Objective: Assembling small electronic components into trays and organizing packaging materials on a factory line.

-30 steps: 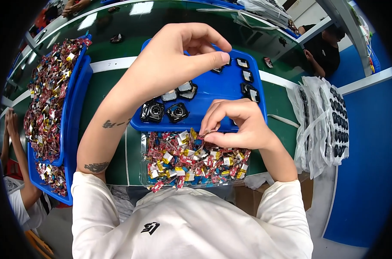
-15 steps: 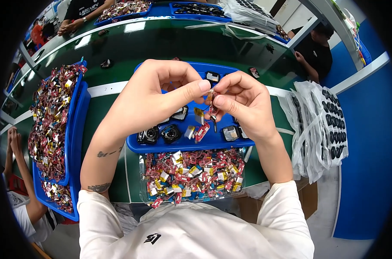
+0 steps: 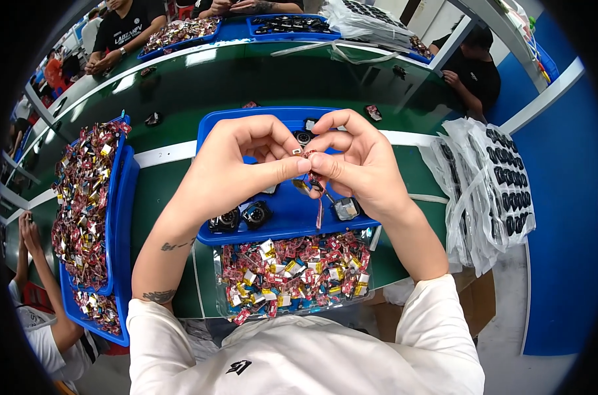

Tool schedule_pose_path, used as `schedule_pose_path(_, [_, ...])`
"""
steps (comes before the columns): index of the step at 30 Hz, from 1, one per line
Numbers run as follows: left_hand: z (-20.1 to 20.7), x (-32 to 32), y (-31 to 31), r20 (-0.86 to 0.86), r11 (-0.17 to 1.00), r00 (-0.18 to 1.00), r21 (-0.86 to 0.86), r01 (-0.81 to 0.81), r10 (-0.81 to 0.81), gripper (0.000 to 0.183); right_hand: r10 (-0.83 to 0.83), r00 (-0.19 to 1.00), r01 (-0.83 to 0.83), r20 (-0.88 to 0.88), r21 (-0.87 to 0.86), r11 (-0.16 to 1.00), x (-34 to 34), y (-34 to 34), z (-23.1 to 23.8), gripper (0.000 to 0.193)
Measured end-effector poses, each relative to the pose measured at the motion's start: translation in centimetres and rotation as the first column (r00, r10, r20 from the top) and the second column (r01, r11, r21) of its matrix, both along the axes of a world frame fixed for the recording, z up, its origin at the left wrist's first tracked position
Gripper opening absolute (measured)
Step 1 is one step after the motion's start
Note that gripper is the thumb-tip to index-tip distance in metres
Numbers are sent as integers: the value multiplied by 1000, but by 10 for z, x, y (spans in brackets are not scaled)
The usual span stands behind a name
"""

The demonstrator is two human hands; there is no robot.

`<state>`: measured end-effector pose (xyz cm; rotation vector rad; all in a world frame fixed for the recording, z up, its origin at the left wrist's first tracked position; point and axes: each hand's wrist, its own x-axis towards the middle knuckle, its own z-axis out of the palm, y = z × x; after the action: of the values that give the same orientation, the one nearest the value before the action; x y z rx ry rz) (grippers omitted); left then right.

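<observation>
Above the blue tray [image 3: 272, 237], both my hands pinch a small red circuit board [image 3: 315, 176] with thin wires. The thumb and fingertips of my left hand [image 3: 246, 158] press its upper left end. On the right side, my right hand [image 3: 361, 164] grips it between thumb and forefinger. A narrow red strip [image 3: 320, 214] shows below the fingers, and a yellowish piece [image 3: 301, 186] is partly covered by them. Two black housings with round lenses, one [image 3: 255, 214] in plain view, lie at the tray's near left. A pale-backed housing [image 3: 346, 209] lies below my right hand.
Nearest me, a clear tray [image 3: 372, 280] holds many red boards and batteries. Stacked blue bins [image 3: 123, 197] of similar parts stand at left. Bagged trays of black parts [image 3: 487, 184] are stacked at right. Other people [image 3: 473, 76] sit across and beside the green bench [image 3: 246, 79].
My fingertips have drawn closer together around the board. The whole view has shifted a little. The loose silver battery seen below my hands before no longer shows there.
</observation>
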<state>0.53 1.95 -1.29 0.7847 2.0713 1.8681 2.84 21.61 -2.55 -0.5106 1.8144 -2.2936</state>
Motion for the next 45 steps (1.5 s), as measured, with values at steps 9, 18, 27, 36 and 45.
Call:
schedule_pose_path(9, [4,-1,-8,46,1000,999,-17,-5,6,14,172,981,-176,85,36,984,-4,-4,-4,27])
schedule_pose_path(18, [-2,-7,-9,-71,986,991,131,-104,114,16,144,989,-146,22,139,980,-1,-4,-3,22])
schedule_pose_path(27, [3,0,-7,-110,994,993,105,-20,31,15,53,998,-44,-43,196,980,5,0,7,18])
schedule_pose_path(36, [20,19,-6,-35,974,997,216,-65,74,14,-7,950,58,-312,155,986,14,8,16,16])
schedule_pose_path(45, [15,23,-3,-98,963,991,264,-60,89,15,-31,949,59,-313,81,995,19,5,14,18])
